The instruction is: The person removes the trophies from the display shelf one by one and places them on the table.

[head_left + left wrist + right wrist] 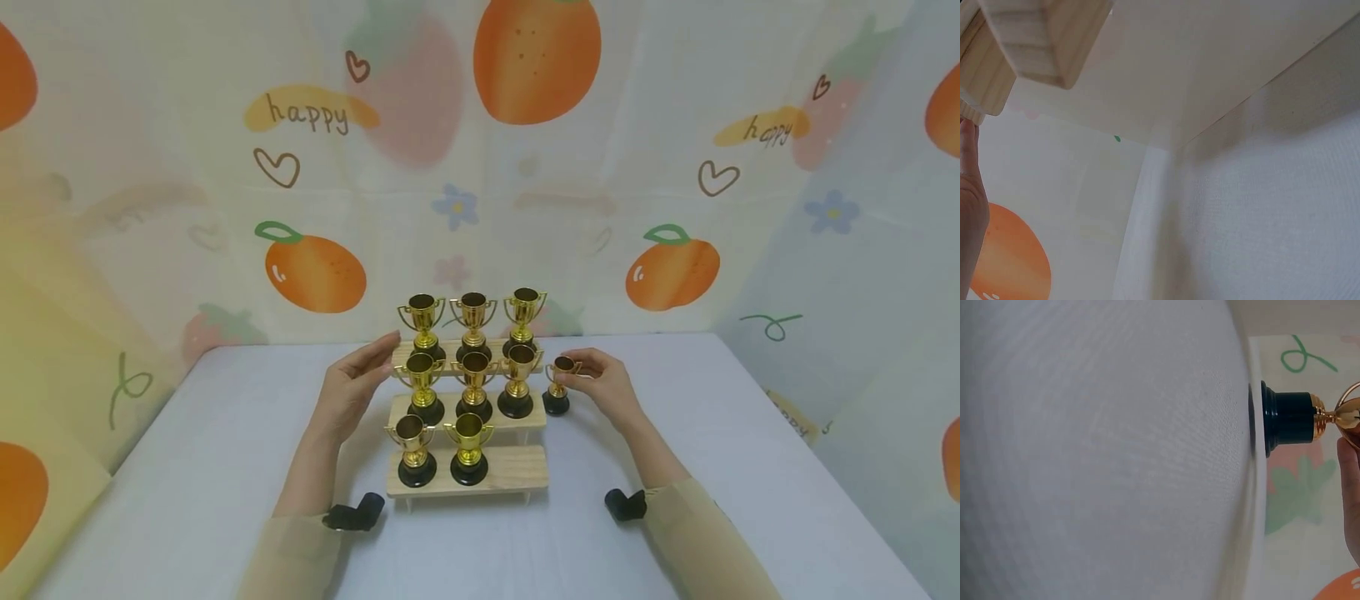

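A three-tier wooden stand (517, 467) carries small gold trophies on black bases. Three trophies (474, 315) line the top tier, three more (476, 375) the middle one, and two (469, 442) the left and middle of the bottom tier. Beside the stand, at its right, my right hand (603, 385) pinches the cup of a separate small trophy (558, 383). In the right wrist view the black base (1291, 417) of that trophy is upright, close over the tabletop. My left hand (351, 387) has its fingers extended against the left end of the top tier.
The stand sits on a table with a white cloth (225, 467). Behind it hangs a pale curtain (420, 217) printed with oranges, hearts and flowers. Black wrist straps (354, 512) show below both hands. The bottom tier's right part is bare wood.
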`<state>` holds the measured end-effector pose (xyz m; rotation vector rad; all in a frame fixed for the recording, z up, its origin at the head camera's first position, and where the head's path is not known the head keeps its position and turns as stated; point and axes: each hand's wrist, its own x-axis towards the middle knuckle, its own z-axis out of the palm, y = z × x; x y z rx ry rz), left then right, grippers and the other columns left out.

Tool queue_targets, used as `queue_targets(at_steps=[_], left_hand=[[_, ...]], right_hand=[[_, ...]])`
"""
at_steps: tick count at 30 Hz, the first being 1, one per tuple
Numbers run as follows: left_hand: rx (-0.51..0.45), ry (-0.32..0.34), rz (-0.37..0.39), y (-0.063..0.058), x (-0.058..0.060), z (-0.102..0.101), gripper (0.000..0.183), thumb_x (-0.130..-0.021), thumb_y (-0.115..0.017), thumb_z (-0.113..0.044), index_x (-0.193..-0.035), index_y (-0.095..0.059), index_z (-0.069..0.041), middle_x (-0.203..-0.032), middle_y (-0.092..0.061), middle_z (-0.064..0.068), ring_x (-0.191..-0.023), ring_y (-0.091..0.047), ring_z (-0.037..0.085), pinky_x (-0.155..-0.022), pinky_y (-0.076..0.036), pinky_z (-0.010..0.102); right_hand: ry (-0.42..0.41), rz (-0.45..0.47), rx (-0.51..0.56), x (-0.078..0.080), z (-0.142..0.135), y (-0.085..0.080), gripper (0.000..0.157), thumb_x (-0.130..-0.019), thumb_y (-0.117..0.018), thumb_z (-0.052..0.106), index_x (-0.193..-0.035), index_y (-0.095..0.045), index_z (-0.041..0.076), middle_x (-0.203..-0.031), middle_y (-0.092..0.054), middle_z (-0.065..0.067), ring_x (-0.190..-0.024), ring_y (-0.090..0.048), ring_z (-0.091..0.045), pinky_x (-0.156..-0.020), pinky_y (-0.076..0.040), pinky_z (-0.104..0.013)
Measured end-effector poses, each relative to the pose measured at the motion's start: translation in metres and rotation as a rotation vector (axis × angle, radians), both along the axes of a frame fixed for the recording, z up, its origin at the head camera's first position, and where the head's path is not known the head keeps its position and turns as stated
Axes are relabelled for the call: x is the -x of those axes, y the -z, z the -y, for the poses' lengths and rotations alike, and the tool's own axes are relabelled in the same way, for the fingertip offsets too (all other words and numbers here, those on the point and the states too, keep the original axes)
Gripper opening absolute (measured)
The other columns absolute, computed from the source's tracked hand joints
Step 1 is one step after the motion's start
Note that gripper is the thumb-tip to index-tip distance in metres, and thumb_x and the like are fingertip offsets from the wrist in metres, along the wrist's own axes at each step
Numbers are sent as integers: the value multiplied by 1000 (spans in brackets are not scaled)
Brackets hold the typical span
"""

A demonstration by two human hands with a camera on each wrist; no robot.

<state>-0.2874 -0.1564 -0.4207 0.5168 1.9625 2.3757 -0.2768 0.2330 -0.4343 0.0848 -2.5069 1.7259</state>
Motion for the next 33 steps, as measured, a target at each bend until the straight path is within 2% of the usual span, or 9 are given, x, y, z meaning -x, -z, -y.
queue_targets(at_steps=[7,16,24,33], left_hand=[[-5,16,-6,-1,2,-5,53,-94,-59,2,-143,-41,11,-130,-64,-20,-124,-57,-6,-109,-45,12],[17,5,11,-1,2,-5,53,-94,-60,0,-144,-41,9,-136,-62,-16,-125,-55,-7,-109,-44,11],[42,-15,17,0,1,-2,54,-95,-61,-2,-144,-42,7,-144,-57,-7,-126,-55,-7,-109,-44,11],[30,-12,13,1,0,1,54,-95,-61,-2,-144,-42,8,-140,-60,-13,-126,-54,-6,-110,-44,11]], right_hand=[[23,4,-28,-3,-4,1,47,-84,-79,24,-125,-64,6,-114,-69,-8,-93,-64,0,-84,-55,-15],[6,21,-39,-5,-5,2,48,-84,-79,24,-126,-63,6,-120,-69,-16,-101,-66,-10,-86,-53,-16],[1,28,-32,-2,-4,4,47,-83,-80,26,-124,-64,9,-111,-72,-6,-93,-65,-2,-86,-54,-18],[-13,25,-23,-2,-3,5,47,-84,-79,26,-125,-64,8,-114,-70,-10,-93,-66,-2,-86,-54,-18]])
